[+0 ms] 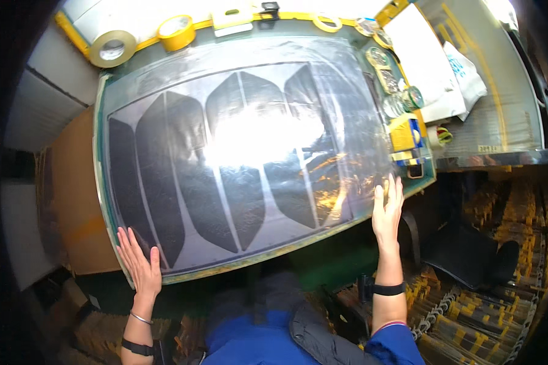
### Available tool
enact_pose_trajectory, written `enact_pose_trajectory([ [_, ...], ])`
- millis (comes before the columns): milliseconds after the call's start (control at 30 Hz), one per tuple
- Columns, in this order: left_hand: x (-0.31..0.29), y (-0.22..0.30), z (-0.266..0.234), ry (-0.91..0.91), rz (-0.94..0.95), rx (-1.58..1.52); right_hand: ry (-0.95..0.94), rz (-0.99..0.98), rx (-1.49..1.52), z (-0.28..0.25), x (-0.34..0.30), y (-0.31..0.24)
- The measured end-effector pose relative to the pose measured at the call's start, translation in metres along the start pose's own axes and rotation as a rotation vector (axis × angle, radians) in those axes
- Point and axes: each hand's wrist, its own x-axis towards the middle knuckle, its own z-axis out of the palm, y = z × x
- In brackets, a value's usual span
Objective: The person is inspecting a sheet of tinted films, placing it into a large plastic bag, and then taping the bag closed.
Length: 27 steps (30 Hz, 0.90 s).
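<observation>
A large translucent sheet (192, 243) with several long dark pointed panels (155, 201) covers most of the worktable (237, 272) in front of me. Bright glare hides the sheet's middle. My left hand (139, 261) lies at the near left corner, fingers stretched out and holding nothing. Toward the near right corner my right hand (388, 210) rests by the sheet's right edge, its fingers extended and thumb apart. Nothing is in it either. The sheet looks shiny and slightly wrinkled on the right side.
Along the far edge stand a tan tape roll (112, 48) and a yellow tape roll (176, 33). Small glass jars (411, 97) and a yellow box (402, 132) line the right edge. A black chair (469, 252) is at lower right; brown cardboard (79, 194) stands left.
</observation>
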Motion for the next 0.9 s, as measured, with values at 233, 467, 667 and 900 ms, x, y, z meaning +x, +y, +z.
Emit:
enact_pose_trajectory([
  [233, 0.069, -0.007, -0.039, 0.044, 0.221, -0.17, -0.404, -0.902, 0.112, 0.067, -0.002, -0.185],
  [467, 0.141, -0.024, -0.02, 0.088, 0.163, -0.073, -0.962, -1.628, 0.315, 0.147, -0.071, -0.273],
  [667, 0.148, -0.025, -0.024, -0.127, 0.101, 0.003, -0.826, -1.59, 0.253, 0.181, 0.063, -0.299],
  [900, 0.186, -0.021, -0.044, -0.076, 0.046, -0.063, -0.185, -0.878, -0.244, 0.179, 0.322, -0.203],
])
